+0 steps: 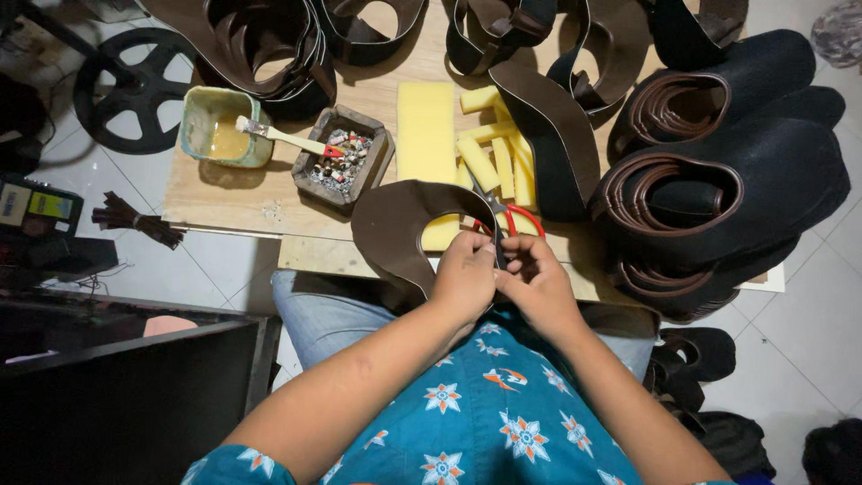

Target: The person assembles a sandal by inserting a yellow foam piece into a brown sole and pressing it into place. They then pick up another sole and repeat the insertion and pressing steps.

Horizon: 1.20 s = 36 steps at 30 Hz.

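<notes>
Shoemaking workshop: stacked leather uppers [682,180], glue tub [215,126], foam strips [503,162] on workbench [251,198]

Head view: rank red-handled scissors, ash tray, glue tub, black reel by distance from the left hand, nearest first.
From the left hand:
1. red-handled scissors, just above the hands.
2. ash tray, up-left on the board.
3. glue tub, further left, brush resting in it.
4. black reel, on the floor, far left.

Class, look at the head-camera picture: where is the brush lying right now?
The brush lies at upper left of the head view, bristles in the green pot of glue and red-tipped handle resting on the square tray beside it.
</notes>
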Available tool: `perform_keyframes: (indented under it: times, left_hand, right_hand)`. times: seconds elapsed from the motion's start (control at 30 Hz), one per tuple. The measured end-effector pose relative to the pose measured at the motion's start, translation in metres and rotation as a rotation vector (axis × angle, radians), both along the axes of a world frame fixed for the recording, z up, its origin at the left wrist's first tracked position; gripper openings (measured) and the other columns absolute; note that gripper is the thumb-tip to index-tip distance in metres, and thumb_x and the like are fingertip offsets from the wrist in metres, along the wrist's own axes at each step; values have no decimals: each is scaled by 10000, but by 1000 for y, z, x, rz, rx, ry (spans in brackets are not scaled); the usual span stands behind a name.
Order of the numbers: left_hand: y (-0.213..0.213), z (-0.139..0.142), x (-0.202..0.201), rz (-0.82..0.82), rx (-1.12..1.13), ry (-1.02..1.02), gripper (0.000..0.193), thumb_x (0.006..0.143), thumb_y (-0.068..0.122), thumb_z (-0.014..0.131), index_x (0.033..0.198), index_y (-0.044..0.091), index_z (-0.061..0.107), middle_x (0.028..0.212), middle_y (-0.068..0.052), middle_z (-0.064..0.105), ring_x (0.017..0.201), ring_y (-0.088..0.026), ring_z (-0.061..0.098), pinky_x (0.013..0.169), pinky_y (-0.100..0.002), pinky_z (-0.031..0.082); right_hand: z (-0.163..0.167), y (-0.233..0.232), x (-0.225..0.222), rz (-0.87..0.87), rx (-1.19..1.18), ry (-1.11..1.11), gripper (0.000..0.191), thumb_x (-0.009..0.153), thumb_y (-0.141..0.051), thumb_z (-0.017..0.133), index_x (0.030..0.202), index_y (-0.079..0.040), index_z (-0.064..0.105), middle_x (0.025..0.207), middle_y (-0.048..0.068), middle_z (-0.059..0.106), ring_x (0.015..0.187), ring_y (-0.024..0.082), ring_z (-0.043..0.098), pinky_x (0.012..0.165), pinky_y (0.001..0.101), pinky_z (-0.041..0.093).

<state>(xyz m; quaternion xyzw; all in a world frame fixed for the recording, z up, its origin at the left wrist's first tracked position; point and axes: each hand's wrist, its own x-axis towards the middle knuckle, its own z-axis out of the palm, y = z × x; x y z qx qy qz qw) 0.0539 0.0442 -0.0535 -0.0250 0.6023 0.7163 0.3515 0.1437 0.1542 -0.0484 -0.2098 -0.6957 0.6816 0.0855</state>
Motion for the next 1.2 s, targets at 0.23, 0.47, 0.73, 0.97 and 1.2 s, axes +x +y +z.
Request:
perform_keyframes:
  times: [0.23,0.47,0.73,0.97,1.2]
  left_hand:
    - [-5,1,-5,-60,241,-233,131,983,97,572,1043,7,646,936,-56,751,856,-115,698,795,-244,563]
    - [-4,-10,5,-68,107,45,168,1022,157,578,1017,23,679,818,-3,650,705,-74,566,652,-235,484]
    - [0,-3,9,-92,18,141,158,1002,200,594,1068,58,609,767,-5,592,633,-96,521,543,-273,439]
    - [2,8,5,-152,-234,591,159,949,167,671,927,11,648,769,-127,676,700,-232,639,648,-366,516]
    - [5,18,2,-163,-243,831,98,940,84,590,929,-5,628,875,-228,674,855,-432,647,740,-475,505]
  right_hand:
    - [10,1,-9,-72,72,-22,400,859,-143,795,1184,-11,603,957,15,656,818,67,588,743,234,519]
    - [34,17,-10,10,659,13,192,900,-184,721,1020,-33,734,884,125,747,796,226,711,731,338,556]
    - [38,10,-13,-69,857,-40,229,843,-197,738,998,-30,726,922,198,729,852,376,706,759,436,548]
    - [36,23,-13,-47,788,-85,202,850,-213,716,994,-71,734,934,169,742,843,353,727,742,431,563]
    - [23,21,-21,-54,973,-164,222,878,-172,698,1046,-40,635,911,218,713,862,441,678,762,523,526]
